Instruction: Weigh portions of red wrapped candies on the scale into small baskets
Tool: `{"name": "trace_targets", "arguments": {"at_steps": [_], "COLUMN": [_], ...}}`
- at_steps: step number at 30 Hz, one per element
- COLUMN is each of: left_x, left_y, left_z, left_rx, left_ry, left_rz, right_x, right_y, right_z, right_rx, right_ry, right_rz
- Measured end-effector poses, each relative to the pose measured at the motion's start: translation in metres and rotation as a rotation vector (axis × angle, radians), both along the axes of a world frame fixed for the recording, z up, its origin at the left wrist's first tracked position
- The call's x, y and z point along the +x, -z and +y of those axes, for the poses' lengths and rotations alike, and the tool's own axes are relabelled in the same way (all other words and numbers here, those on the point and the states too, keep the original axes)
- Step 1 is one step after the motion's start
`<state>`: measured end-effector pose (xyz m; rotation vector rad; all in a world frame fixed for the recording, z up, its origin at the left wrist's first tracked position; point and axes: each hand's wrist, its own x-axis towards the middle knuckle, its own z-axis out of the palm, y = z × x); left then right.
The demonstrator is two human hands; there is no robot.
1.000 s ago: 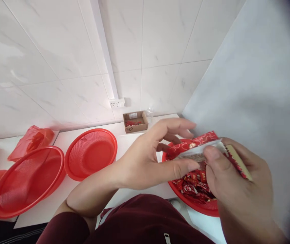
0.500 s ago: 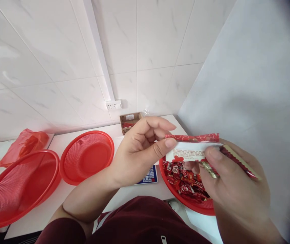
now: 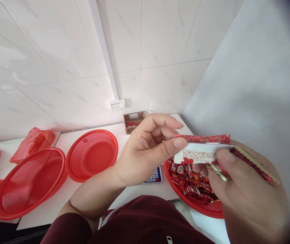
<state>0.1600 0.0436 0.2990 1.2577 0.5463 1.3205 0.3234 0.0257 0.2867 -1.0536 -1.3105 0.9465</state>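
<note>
My left hand point(image 3: 150, 149) pinches the left end of a wrapped candy point(image 3: 198, 154) between thumb and fingers. Its wrapper shows a white back with small print and a red patterned edge. My right hand point(image 3: 251, 193) is closed on the other end of that candy, the thumb pressed on the white side. Other wrapped sweets stick out of the same hand: a gold-ended one point(image 3: 220, 172) below the thumb and a dark red one with a pale zigzag edge point(image 3: 255, 164). Beneath the hands stands a red basket point(image 3: 183, 201) of red-wrapped candies point(image 3: 190, 183), partly hidden by my right hand.
Two red mesh baskets point(image 3: 91, 156) point(image 3: 30, 183) stand on the white table at left. Behind them lies a red plastic bag point(image 3: 34, 142). A cardboard box point(image 3: 134, 122) with red packets sits by the tiled wall. A blue calculator point(image 3: 155, 176) is partly behind my left forearm.
The whole view has shifted slightly, so hands and baskets appear farther right. Both hands keep the same hold on the candy, with hardly any change between them.
</note>
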Motion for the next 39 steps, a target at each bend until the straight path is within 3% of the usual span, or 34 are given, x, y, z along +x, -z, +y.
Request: {"name": "trace_targets", "arguments": {"at_steps": [15,20,26,33,39], "left_x": [-0.0010,-0.0008,-0.0007,-0.0010,-0.0007], "left_y": [0.0033,0.0040,0.0041,0.0043,0.0053], "left_z": [0.0012,0.0014,0.0015,0.0014,0.0016], "left_rx": [0.024,0.030,0.027,0.023,0.023], "left_ry": [-0.025,-0.052,-0.052,-0.040,-0.035], "left_rz": [0.017,0.024,0.025,0.001,-0.008], "right_x": [0.0051,0.0044,0.0077,0.0038,-0.0002], "right_y": [0.0054,0.0038,0.0027,-0.0002,-0.0025], "right_z": [-0.0028,-0.0055,-0.0043,-0.0080,-0.0090], "right_rx": [-0.120,-0.073,-0.037,0.041,0.038], "right_ry": [-0.039,0.014,-0.028,0.065,0.076], "right_rz": [0.038,-0.026,-0.096,-0.156,-0.070]}}
